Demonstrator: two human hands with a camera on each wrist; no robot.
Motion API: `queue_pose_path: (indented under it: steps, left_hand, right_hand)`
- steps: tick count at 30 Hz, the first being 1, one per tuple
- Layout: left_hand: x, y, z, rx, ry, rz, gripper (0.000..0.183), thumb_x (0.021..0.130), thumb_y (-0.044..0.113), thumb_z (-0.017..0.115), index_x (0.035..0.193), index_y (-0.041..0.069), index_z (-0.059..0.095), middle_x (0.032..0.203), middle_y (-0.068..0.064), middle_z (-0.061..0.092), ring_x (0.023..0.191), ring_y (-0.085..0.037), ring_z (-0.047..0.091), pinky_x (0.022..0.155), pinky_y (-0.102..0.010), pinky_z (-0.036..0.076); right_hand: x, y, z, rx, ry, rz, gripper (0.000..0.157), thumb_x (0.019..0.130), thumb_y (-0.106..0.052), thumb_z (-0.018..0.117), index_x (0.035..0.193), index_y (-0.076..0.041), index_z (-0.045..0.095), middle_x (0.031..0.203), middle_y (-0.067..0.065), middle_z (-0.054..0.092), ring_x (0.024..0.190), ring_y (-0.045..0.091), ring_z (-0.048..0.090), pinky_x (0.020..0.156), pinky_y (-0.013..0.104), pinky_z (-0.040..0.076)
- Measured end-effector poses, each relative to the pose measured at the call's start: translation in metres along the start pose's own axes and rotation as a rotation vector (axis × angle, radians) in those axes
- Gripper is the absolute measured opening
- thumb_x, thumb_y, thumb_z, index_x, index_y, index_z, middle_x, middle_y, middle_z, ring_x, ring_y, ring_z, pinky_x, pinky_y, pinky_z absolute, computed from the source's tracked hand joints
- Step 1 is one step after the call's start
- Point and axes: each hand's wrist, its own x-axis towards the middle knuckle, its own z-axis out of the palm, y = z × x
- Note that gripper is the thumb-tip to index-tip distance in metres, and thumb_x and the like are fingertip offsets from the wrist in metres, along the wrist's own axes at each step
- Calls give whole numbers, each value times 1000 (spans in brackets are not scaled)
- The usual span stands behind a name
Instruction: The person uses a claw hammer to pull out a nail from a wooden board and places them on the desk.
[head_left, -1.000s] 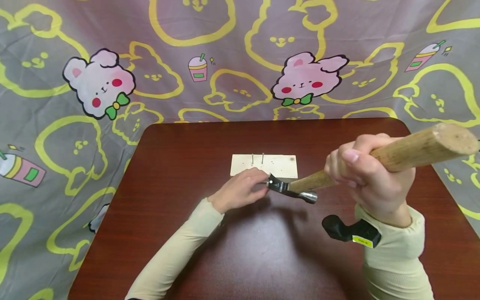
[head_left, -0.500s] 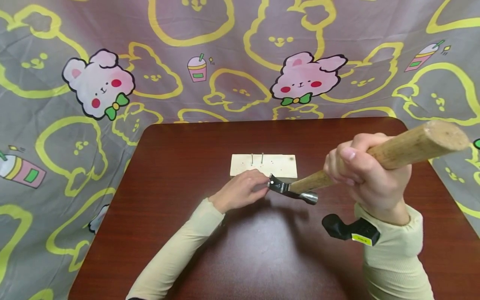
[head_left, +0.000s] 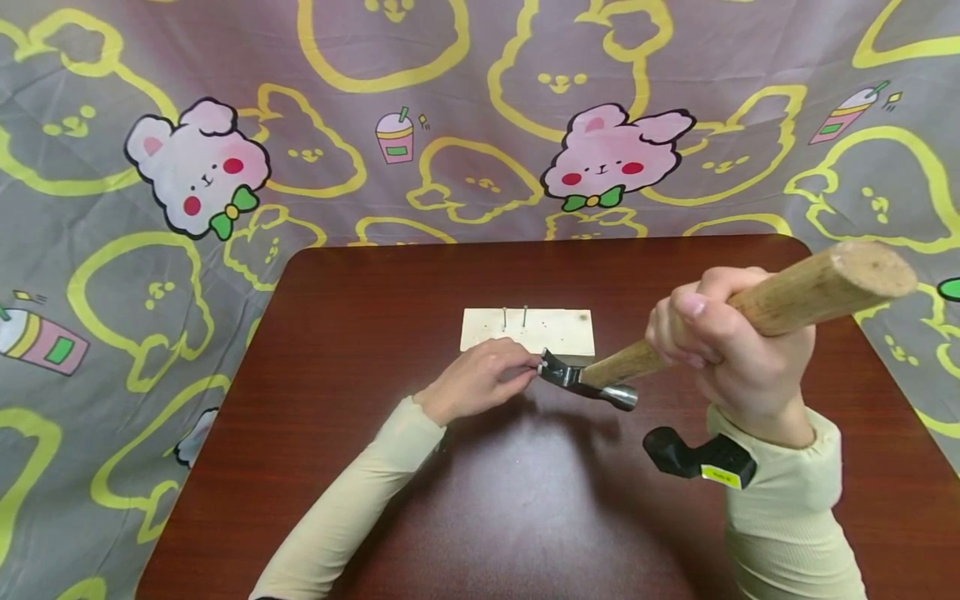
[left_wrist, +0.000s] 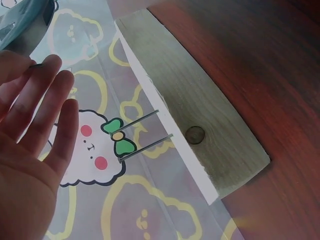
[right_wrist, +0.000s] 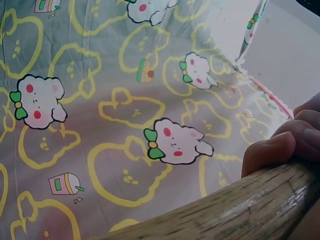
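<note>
My right hand (head_left: 738,354) grips the wooden handle of a claw hammer (head_left: 813,292), which is raised above the table. Its dark head points the claw left and the round striking face right. Right at the claw are the fingertips of my left hand (head_left: 480,379). In the left wrist view, thumb and index finger pinch a thin nail (left_wrist: 36,65), mostly hidden, close to the hammer head (left_wrist: 32,27). Behind the left hand lies a pale wooden board (head_left: 562,333), with two nails (left_wrist: 135,122) standing in it. The right wrist view shows fingers curled over the handle (right_wrist: 225,210).
The dark red-brown table (head_left: 360,300) has rounded far corners. A patterned cloth (head_left: 465,92) with bunny faces hangs around its back and sides. Small dark holes dot the board, which also has a round knot (left_wrist: 195,135). A black device (head_left: 701,458) sits at the right wrist.
The hammer handle's end has swung a little left with my right hand. The claw and my left fingertips have shifted slightly right. The board and its standing nails stay put.
</note>
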Motion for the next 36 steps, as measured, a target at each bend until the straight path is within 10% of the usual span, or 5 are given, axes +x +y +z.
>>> queue_pose_path:
  steps: [18, 36]
  left_hand:
    - [-8, -4, -4, -59, 167, -44, 15, 87, 8, 69, 102, 5, 71, 97, -3, 74, 88, -13, 69, 83, -24, 54]
    - [-70, -46, -27, -64, 322, -627, 11, 88, 12, 66, 93, 6, 73, 90, -5, 70, 81, -19, 64, 71, -31, 50]
  right_hand:
    - [3, 3, -2, -14, 27, 15, 29, 85, 18, 39, 58, 7, 41, 46, 5, 32, 40, 15, 35, 37, 27, 27]
    - [-1, -1, -6, -29, 82, 25, 31, 84, 21, 35, 57, 7, 40, 46, 5, 31, 40, 15, 34, 38, 27, 26]
